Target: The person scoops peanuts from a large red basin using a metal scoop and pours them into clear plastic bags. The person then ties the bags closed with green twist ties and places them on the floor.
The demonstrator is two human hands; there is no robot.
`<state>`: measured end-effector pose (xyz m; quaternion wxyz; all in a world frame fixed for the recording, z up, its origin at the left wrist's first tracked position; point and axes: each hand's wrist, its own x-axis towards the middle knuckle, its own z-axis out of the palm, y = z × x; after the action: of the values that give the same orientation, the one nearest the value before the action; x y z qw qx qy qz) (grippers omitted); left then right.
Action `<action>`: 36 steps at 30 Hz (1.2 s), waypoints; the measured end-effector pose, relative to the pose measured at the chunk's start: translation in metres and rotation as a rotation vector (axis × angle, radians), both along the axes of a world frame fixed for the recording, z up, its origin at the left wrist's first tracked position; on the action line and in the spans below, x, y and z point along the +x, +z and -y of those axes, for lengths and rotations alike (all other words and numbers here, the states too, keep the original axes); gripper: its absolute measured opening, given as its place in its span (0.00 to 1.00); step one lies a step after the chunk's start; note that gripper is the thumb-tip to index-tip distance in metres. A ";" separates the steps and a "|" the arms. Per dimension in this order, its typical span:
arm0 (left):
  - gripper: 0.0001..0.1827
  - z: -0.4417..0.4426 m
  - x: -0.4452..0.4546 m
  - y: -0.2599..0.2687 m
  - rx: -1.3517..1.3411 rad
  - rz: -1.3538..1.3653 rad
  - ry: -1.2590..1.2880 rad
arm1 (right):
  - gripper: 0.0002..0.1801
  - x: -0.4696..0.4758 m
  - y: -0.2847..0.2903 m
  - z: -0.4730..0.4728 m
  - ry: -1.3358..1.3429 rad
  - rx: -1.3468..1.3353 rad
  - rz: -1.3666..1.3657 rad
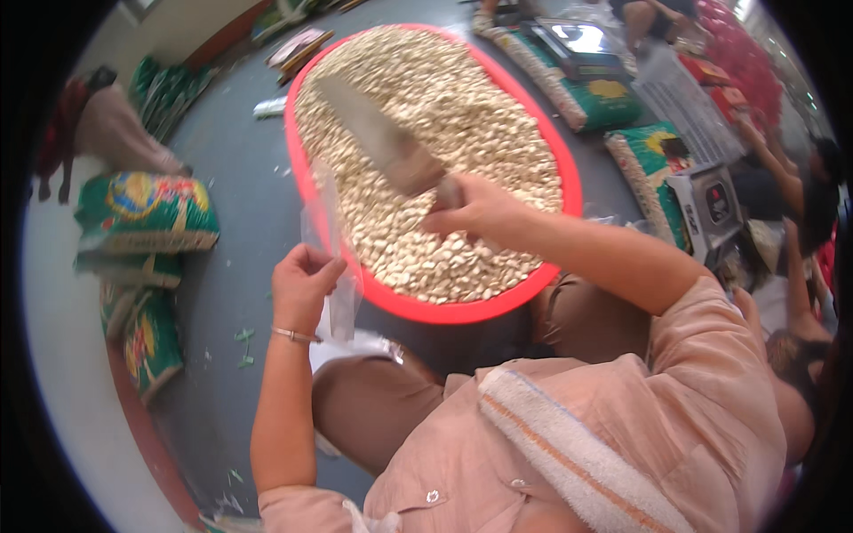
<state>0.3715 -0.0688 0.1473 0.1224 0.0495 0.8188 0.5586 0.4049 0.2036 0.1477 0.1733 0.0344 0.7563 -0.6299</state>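
In front of me stands an oval red plastic tub (pixel 453 312), filled with pale shelled nuts or seeds (pixel 460 100); their exact kind cannot be told. My right hand (pixel 478 212) grips the handle of a metal scoop (pixel 376 136) above the heap, its long blade pointing to the far left. Any load in the scoop is too blurred to make out. At the tub's near left rim, my left hand (pixel 303 276) pinches a clear plastic bag (pixel 344 300) between thumb and fingers. The bag hangs upright and looks flat.
Printed green sacks (pixel 146 210) are stacked along the left wall. At the right, a digital scale (pixel 578 46) rests on a filled sack (pixel 600 100), with another scale (pixel 706 200) nearer. A white plastic basket (pixel 686 100) and seated people are beyond. A person (pixel 120 126) stands far left.
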 end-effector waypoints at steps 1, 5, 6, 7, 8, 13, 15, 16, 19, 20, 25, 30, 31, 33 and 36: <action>0.09 -0.025 -0.002 0.003 0.005 -0.006 -0.055 | 0.22 -0.001 0.001 0.007 -0.018 0.040 -0.061; 0.09 -0.099 0.012 -0.003 0.189 -0.025 -0.263 | 0.23 0.002 -0.022 0.017 -0.143 -0.153 -0.234; 0.10 -0.112 0.021 -0.002 0.219 0.005 -0.270 | 0.20 0.008 -0.018 0.005 -0.142 -0.208 -0.116; 0.11 -0.115 0.025 -0.002 0.308 0.045 -0.281 | 0.18 0.011 -0.009 0.001 -0.109 -0.287 -0.005; 0.11 -0.105 0.024 -0.009 0.276 0.053 -0.246 | 0.17 0.010 -0.010 0.004 -0.115 -0.354 -0.019; 0.13 -0.099 0.019 0.001 0.379 -0.075 -0.151 | 0.13 0.011 -0.014 -0.034 -0.239 -0.320 -0.049; 0.14 -0.078 0.005 0.000 0.289 -0.206 -0.031 | 0.10 0.010 -0.005 -0.050 -0.315 -0.065 -0.139; 0.15 -0.074 0.002 0.003 0.313 -0.318 -0.010 | 0.10 -0.001 -0.014 -0.061 -0.337 0.137 -0.428; 0.14 -0.054 -0.001 0.009 0.050 -0.528 0.006 | 0.09 -0.011 -0.026 -0.088 -0.412 0.151 -0.450; 0.13 -0.056 0.003 0.009 -0.115 -0.625 0.001 | 0.07 -0.014 -0.033 -0.094 -0.442 0.194 -0.440; 0.10 -0.088 0.014 0.016 -0.158 -0.982 -0.396 | 0.05 -0.010 -0.040 -0.108 -0.542 0.023 -0.272; 0.18 -0.076 0.013 0.022 -0.317 -1.081 -0.363 | 0.07 -0.008 -0.029 -0.099 -0.459 0.003 -0.227; 0.19 -0.073 0.011 0.022 -0.360 -1.048 -0.335 | 0.07 -0.007 -0.030 -0.097 -0.425 0.049 -0.286; 0.20 -0.067 0.006 0.017 -0.466 -0.968 -0.294 | 0.07 -0.005 -0.033 -0.093 -0.359 0.138 -0.406; 0.21 -0.056 -0.003 0.004 -0.594 -0.742 -0.255 | 0.10 0.003 -0.033 -0.081 -0.225 0.258 -0.421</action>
<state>0.3687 -0.0132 0.1518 -0.1013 0.3077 0.9186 0.2263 0.4083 0.2849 0.1146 -0.0647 0.0082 0.8412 -0.5368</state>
